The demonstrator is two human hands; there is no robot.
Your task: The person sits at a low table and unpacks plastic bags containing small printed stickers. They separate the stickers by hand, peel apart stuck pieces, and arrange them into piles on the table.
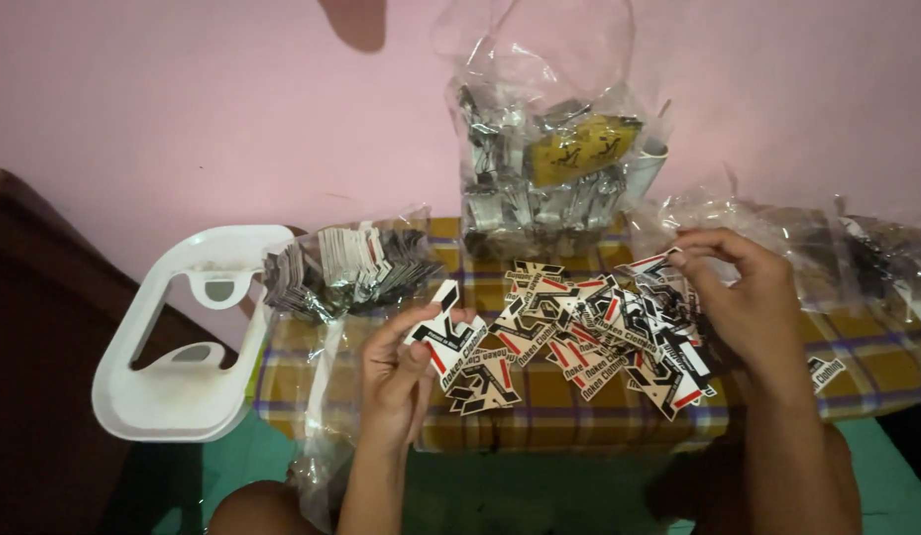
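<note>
left hand [406,362] pinching sticker [443,332] | right hand [743,297] pinching sticker pile [599,332] | bags [554,168] behind

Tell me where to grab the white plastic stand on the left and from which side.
Grip the white plastic stand by its top bar, coming from above: it is a thin open loop with gaps beneath for fingers, and that end lies apart from the bagged stickers.

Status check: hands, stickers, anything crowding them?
Left hand pinching one black-white-red die-cut sticker. Right hand picking at loose sticker pile. Clear plastic bags crowd behind.
</note>
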